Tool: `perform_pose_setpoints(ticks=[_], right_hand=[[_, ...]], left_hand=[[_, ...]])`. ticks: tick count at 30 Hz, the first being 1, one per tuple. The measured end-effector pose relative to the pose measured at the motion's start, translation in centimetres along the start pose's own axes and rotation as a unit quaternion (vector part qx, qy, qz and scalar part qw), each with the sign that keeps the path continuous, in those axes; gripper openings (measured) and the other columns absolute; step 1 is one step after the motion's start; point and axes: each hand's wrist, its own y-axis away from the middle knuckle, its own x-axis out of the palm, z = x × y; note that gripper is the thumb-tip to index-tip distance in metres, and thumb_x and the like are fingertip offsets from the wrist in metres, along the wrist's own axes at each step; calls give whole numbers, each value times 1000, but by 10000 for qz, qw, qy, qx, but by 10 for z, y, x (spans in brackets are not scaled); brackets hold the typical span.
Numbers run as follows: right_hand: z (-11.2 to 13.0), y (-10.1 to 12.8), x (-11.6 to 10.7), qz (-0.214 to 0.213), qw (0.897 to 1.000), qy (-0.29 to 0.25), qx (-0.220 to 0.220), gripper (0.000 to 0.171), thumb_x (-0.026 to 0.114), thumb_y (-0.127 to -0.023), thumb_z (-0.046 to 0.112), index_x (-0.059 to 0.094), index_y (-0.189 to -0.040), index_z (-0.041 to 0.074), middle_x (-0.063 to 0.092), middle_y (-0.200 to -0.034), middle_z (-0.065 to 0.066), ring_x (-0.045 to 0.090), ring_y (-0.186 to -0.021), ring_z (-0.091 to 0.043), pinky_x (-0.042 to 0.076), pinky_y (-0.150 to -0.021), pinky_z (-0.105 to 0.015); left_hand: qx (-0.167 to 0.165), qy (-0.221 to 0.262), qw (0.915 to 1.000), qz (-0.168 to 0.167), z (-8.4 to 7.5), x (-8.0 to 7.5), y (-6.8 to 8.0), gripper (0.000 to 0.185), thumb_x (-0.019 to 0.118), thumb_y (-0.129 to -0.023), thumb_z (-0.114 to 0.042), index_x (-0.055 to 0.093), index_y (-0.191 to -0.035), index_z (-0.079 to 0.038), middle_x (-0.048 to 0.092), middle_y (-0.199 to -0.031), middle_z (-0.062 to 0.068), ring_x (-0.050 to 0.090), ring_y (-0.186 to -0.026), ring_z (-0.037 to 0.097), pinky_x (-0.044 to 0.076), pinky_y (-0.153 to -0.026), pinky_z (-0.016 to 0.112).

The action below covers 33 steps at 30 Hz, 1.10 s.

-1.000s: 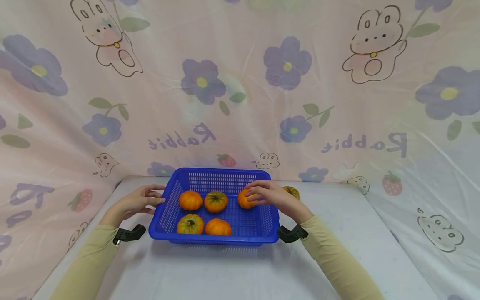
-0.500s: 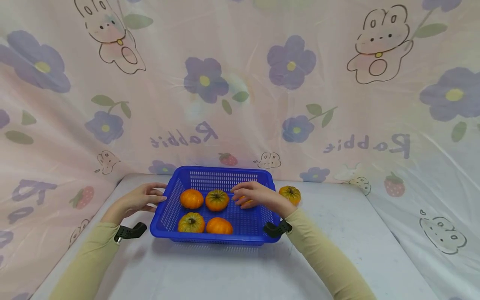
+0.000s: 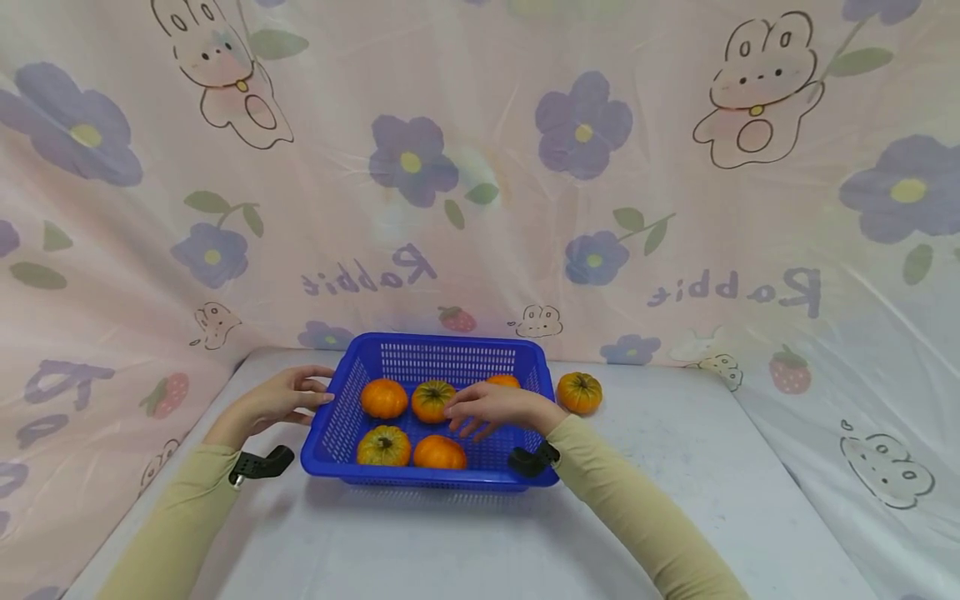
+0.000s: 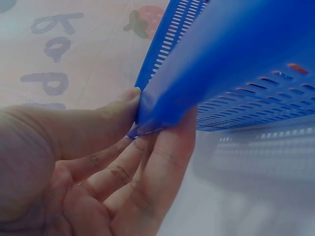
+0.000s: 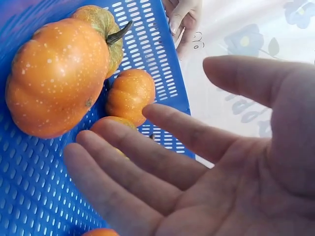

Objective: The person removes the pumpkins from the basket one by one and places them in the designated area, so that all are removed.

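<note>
Five small pumpkins [image 3: 384, 398] inside blue slotted basket [image 3: 450, 360] on table — sixth [image 3: 579, 392] outside, just right. Left hand [image 3: 281, 400] pinching left rim; right hand [image 3: 487, 408] spread, empty, hovering inside. Probably firm, smooth, light — best cupped whole.

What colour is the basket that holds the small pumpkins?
The basket is blue with slotted walls; the head view shows it best.

Probably a staged recording booth: cartoon rabbit-print backdrop [image 3: 480, 167], draped table [image 3: 480, 542].
</note>
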Motion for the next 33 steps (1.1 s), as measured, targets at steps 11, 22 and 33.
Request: perform_pose_setpoints(ticks=[11,22,33], right_hand=[[5,-5,7,173,9993,152,286,37,58,-96,29,62,-122,3,66,-105,-14,65,-94,-33,53,-83,-49],[4,-11,11,215,9978,467,426,38,59,-96,30,64,-121,2,65,-99,-10,65,-89,-30,55,-77,-47],[8,-18,10,401,9961,597,513,26,63,-93,28,70,-111,9,65,-97,-9,65,-86,-29,54,-77,-52]], left_hand=[[8,-82,10000,40,1,1,1,67,61,-95,-20,24,-143,8,59,-106,17,65,-88,26,56,-77,41],[-52,-4,10000,23,-1,3,0,67,61,-95,-18,24,-144,8,58,-107,19,64,-88,27,56,-76,41],[-54,-82,10000,-2,-3,1,0,68,62,-94,-19,24,-144,7,58,-108,18,64,-89,28,56,-76,42]])
